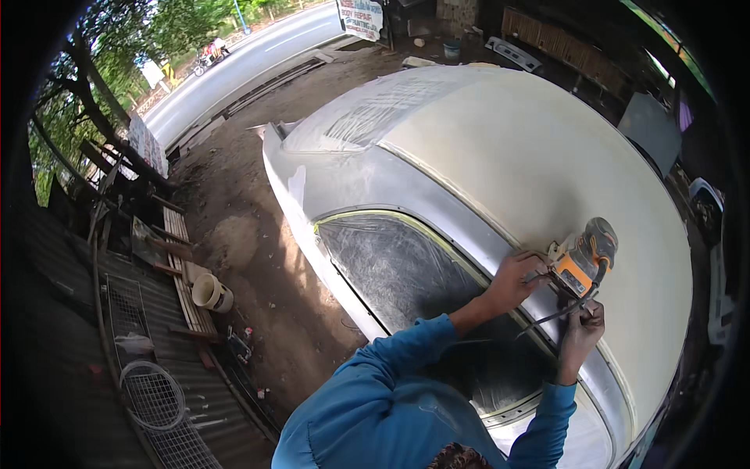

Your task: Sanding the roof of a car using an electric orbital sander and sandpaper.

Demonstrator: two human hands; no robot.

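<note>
An orange-and-grey power sander [576, 268] with a black cord rests tilted on the cream, primed roof [500, 164] of a car. My left hand [512, 281] is closed at the sander's near left end, its fingers around a part there. Just below the sander, my right hand [582, 332] is pinched on a small piece that I cannot make out, near the cord. Beside my arms, the car's side window [391, 273] is covered with dark, wrinkled plastic edged in yellow tape. A silver rail [437, 195] runs between window and roof.
A corrugated metal sheet [141, 406] with wire racks, wooden planks [183, 242] and a white bucket [212, 292] line the left side. Beyond the dirt ground are a road [250, 59] with motorbike riders [211, 59], and a signboard [359, 17]. Loose panels [648, 133] stand at right.
</note>
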